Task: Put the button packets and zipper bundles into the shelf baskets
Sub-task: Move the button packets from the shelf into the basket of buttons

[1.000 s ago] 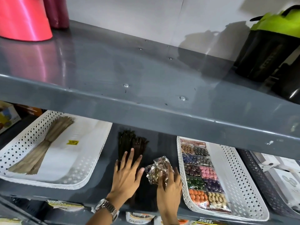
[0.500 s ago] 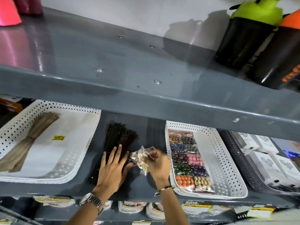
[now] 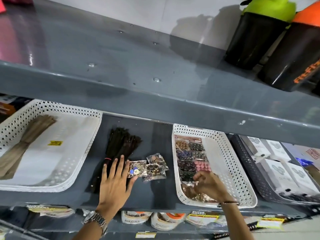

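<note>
A dark brown zipper bundle lies on the grey shelf between two white baskets. My left hand rests flat on its near end, fingers spread, its fingertips beside several loose button packets. The right white basket holds rows of coloured button packets. My right hand is inside its front end, fingers pinched on a clear packet of copper buttons that touches the basket floor. The left white basket holds a tan zipper bundle.
The upper shelf's edge overhangs the baskets closely. On it stand black shaker bottles at the right. A dark perforated basket with white boxes sits right of the button basket. Packaged goods show below.
My right hand has carried a button packet from the shelf's middle rightward into the right white basket. My left hand stayed on the dark zipper bundle. More loose packets now show beside it.
</note>
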### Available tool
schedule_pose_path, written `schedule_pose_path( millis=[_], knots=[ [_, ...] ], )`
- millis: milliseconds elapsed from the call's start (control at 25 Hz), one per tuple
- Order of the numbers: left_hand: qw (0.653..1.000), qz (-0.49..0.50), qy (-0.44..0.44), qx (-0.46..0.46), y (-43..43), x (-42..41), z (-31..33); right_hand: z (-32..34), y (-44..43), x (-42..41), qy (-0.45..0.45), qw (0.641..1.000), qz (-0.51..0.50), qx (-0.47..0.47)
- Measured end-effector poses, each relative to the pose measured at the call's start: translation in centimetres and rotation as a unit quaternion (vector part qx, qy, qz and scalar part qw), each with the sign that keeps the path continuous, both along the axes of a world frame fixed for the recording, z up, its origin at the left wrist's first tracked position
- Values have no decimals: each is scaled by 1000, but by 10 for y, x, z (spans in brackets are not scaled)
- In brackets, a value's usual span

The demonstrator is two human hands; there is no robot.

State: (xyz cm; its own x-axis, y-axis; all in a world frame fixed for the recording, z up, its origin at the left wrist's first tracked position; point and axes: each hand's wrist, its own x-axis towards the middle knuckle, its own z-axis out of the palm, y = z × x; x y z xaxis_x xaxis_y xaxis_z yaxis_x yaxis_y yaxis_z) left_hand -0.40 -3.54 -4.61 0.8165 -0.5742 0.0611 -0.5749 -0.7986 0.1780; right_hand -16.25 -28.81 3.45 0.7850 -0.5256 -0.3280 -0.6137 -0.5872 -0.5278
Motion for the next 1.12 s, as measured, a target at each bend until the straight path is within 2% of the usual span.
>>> schedule_pose_path(
  millis=[80, 160, 200, 280, 400, 480, 640, 800, 880, 1000, 1080, 1120],
  knots=[
    [1000, 2, -6, 4, 0, 0, -1, 7, 24, 21, -122, 983, -27, -138],
    [1000, 2, -16, 7, -1, 1, -3, 12, 58, 56, -205, 965, 4, -166],
    [1000, 2, -22, 9, -1, 1, -4, 9, 76, 76, -200, 966, 48, -159],
    [1000, 2, -25, 19, 0, 3, -8, -9, 101, 110, -128, 972, 134, -146],
    [1000, 3, -12, 12, 1, 5, -12, -27, 105, 141, -33, 973, 163, -162],
    [1000, 8, -10, -13, 1, 6, -9, -23, 104, 148, -40, 984, 142, -103],
    [998, -14, -34, -43, 1, -4, -2, 18, 87, 122, -108, 991, 73, 24],
    [996, -78, -21, -32, -10, -22, -3, 53, 14, 40, -199, 966, -41, 158],
    [996, -84, -9, -31, -15, -23, -6, 50, -25, -5, -157, 963, -95, 198],
    [997, -64, 1, -32, -19, -20, -8, 24, -62, -43, -11, 971, -102, 216],
    [998, -55, 16, -31, -20, -21, -9, 8, -69, -48, 51, 978, -85, 181],
    [998, -53, 23, -33, -20, -21, -10, 4, -68, -46, 64, 988, -65, 127]
  ],
)
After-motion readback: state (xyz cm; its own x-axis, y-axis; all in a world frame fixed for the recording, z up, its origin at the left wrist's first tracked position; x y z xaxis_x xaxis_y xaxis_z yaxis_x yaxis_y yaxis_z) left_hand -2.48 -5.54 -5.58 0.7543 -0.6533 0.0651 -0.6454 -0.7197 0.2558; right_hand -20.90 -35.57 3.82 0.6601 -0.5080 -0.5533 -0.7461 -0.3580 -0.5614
